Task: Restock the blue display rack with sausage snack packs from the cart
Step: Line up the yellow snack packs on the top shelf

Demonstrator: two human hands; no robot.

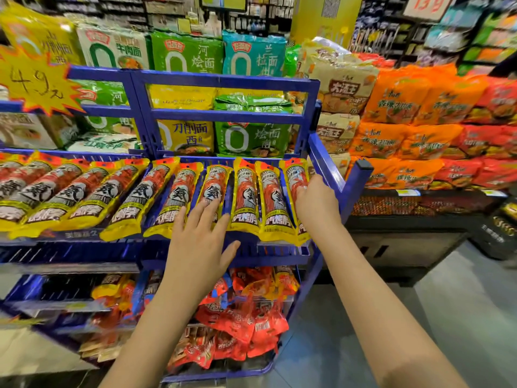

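Several long yellow-and-red sausage snack packs (246, 197) lie side by side on the sloped middle shelf of the blue display rack (340, 175). My left hand (201, 242) reaches over the shelf with straight, spread fingers, its fingertips touching a pack (214, 186) near the middle. My right hand (316, 203) rests on the rightmost pack (293, 177) beside the rack's right side rail, fingers bent down onto it. Neither hand carries a pack. The cart is out of view.
Small red snack packets (246, 317) fill the rack's lower tiers. Noodle bags (251, 135) stand behind the rack's upper frame. Orange noodle packs (405, 135) are stacked on a dark stand to the right. A yellow price sign (36, 82) hangs upper left. Grey floor (461, 317) lies lower right.
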